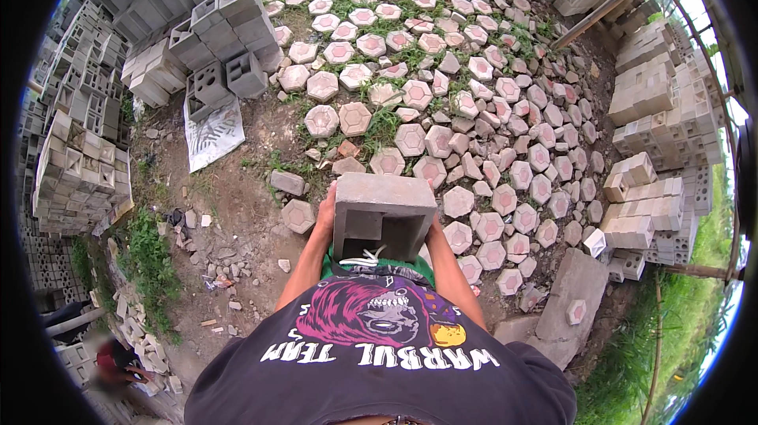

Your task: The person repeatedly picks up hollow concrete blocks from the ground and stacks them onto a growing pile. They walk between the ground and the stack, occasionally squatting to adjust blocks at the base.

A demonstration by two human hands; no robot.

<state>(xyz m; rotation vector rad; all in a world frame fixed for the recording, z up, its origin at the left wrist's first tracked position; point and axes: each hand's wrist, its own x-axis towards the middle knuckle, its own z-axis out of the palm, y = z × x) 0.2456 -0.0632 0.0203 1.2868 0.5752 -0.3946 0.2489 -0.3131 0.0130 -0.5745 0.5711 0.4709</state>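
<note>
A grey hollow concrete block [387,188] is held in front of my body at waist height, its open hollow facing me. My left hand [327,210] is pressed along the block's left side, with the fingers partly hidden behind it. On the opposite side, my right hand [433,228] grips the block's right wall, and most of its fingers are out of sight. Beyond the block, hexagonal paving stones [410,139] with pinkish centres lie spread over the ground.
Stacks of concrete blocks stand at the left [83,168] and right [651,196]. More blocks [225,26] rise at the upper left beside a white sack [215,134]. A flat slab [572,299] lies at the lower right. Another person [114,358] is at the lower left.
</note>
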